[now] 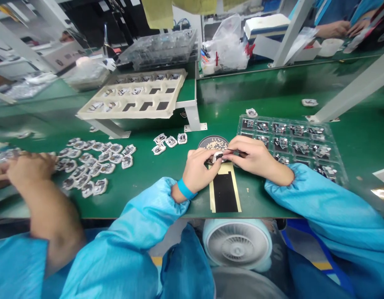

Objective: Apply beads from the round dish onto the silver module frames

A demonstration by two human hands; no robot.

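Left hand (pixel 196 171) clamps a small white part (pixel 216 155) by the round dish (pixel 202 142); right hand (pixel 254 157) pinches a thin dark tool (pixel 237 151).
The part looks light, stiff and fragile, best held by its rim.

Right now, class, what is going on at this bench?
The left hand holds a small white part, and the right hand holds a thin dark tool close to it, by a round dish of pale bits. More white parts lie on the green table to the left, and a clear tray of small parts sits to the right. A co-worker's hand, blurred, is at the far left.
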